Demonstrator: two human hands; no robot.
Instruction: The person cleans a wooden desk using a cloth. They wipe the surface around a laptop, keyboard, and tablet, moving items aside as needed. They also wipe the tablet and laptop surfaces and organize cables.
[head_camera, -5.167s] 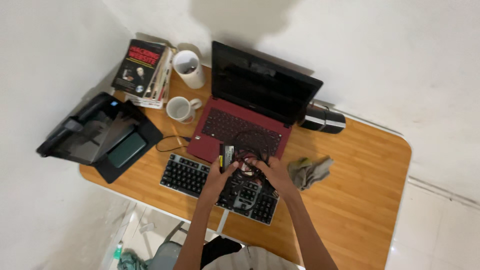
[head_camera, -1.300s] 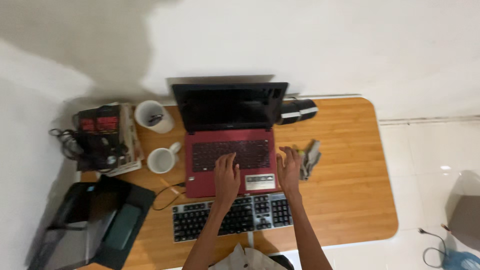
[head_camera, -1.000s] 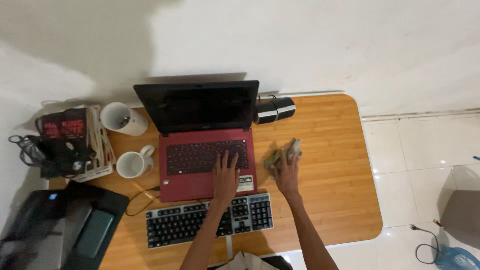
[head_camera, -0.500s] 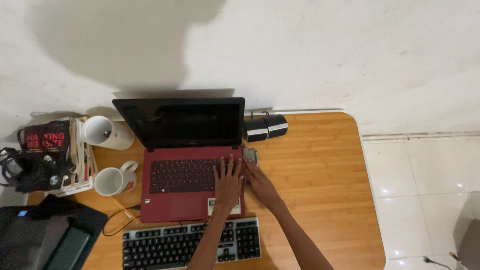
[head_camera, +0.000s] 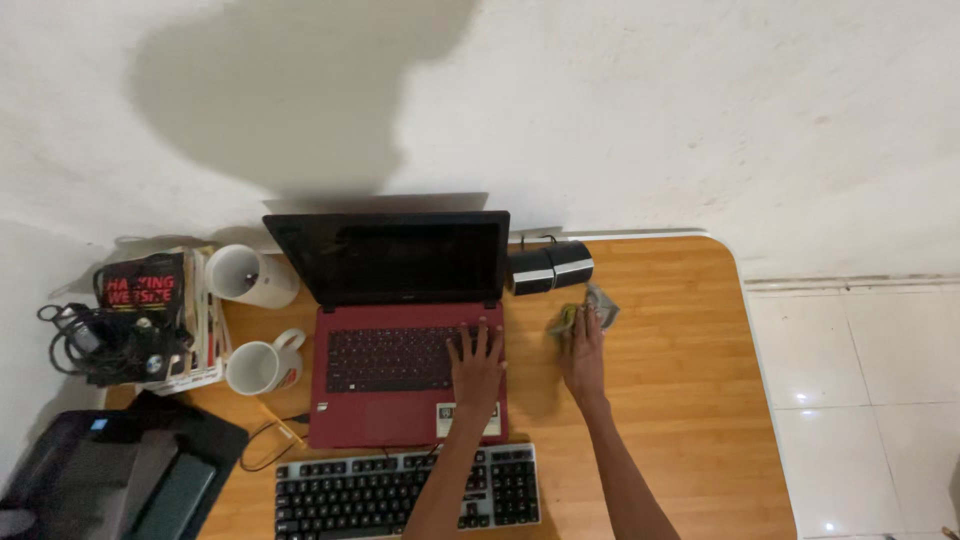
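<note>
Cloth (head_camera: 590, 306) under right hand (head_camera: 584, 352) fingers, on desk (head_camera: 680, 350).

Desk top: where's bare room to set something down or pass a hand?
Most bare wood lies on the desk, from the right hand on the cloth out to the right edge, and below it beside the keyboard. Crowded: the left side, with mugs, books, cables and a black case.

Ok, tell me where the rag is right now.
In the head view, the rag lies on the wooden desk right of the red laptop, just below the black speaker, under the right hand's fingertips.
</note>
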